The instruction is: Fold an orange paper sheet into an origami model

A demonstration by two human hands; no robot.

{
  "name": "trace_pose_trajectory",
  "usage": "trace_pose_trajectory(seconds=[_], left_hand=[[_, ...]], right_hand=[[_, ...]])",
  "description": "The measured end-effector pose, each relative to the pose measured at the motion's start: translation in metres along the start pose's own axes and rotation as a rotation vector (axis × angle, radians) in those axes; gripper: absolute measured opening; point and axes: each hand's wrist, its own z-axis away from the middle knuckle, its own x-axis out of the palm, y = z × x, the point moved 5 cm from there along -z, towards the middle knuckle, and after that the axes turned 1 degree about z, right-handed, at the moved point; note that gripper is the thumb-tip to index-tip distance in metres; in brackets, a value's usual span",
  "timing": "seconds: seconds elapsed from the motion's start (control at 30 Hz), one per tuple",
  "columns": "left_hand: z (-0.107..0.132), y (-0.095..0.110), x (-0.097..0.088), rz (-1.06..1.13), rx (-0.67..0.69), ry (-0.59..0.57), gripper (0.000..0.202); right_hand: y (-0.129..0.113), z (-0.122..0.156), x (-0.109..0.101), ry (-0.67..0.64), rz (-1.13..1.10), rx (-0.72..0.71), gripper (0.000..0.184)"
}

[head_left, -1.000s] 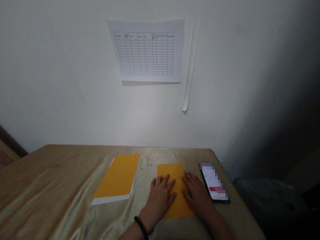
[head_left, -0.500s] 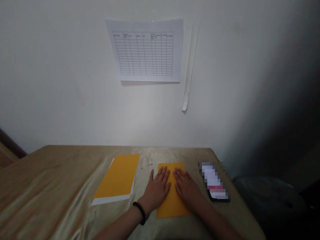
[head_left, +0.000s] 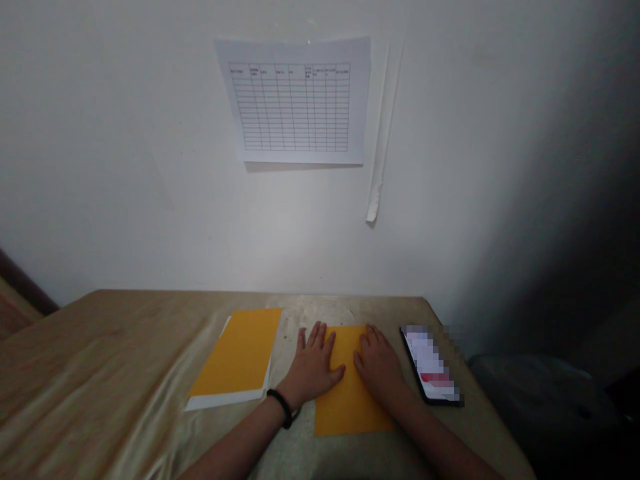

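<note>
An orange sheet of paper (head_left: 350, 407) lies on the table in front of me. My left hand (head_left: 313, 367) rests flat on its upper left part, fingers stretched out and a black band on the wrist. My right hand (head_left: 380, 363) lies flat on its upper right part, fingers spread toward the far edge. Neither hand holds anything. The two thumbs point toward each other over the middle of the sheet.
A stack of orange and white paper (head_left: 239, 357) lies to the left. A phone (head_left: 433, 367) with a lit screen lies to the right near the table's edge (head_left: 480, 393). A printed grid sheet (head_left: 295, 100) hangs on the wall.
Both hands have slid up the orange sheet toward its far edge, then spread apart to its left and right corners.
</note>
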Motion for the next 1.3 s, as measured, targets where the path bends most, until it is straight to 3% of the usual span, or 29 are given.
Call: trace_pose_trajectory(seconds=[0.13, 0.23, 0.5, 0.67, 0.83, 0.93, 1.03, 1.17, 1.3], left_hand=[[-0.004, 0.004, 0.005, 0.035, 0.163, -0.021, 0.068], [-0.004, 0.004, 0.006, 0.041, 0.201, -0.051, 0.067], [0.001, -0.007, 0.011, 0.006, 0.050, 0.012, 0.081], [0.002, -0.010, 0.014, 0.039, 0.046, 0.036, 0.083], [0.003, -0.013, -0.007, 0.208, 0.134, -0.047, 0.075], [0.007, -0.013, -0.017, 0.360, 0.279, -0.194, 0.062], [0.009, -0.018, -0.017, 0.421, 0.309, -0.291, 0.081], [0.007, -0.027, -0.011, 0.425, 0.286, -0.296, 0.093], [0.002, -0.037, -0.011, 0.435, 0.230, -0.242, 0.075]], right_hand=[[-0.006, -0.005, 0.012, -0.014, -0.075, -0.161, 0.052], [-0.001, -0.005, 0.019, -0.073, -0.101, -0.169, 0.053], [0.013, 0.000, 0.020, -0.092, -0.033, 0.018, 0.064], [0.017, 0.002, 0.023, -0.081, -0.076, 0.013, 0.066], [0.024, 0.001, 0.012, -0.042, -0.220, -0.025, 0.059], [0.028, 0.001, 0.002, -0.035, -0.346, -0.042, 0.050], [0.031, 0.000, -0.004, -0.034, -0.432, -0.063, 0.041], [0.037, -0.002, -0.003, -0.027, -0.515, -0.085, 0.047], [0.045, -0.001, 0.000, -0.038, -0.585, -0.113, 0.046]])
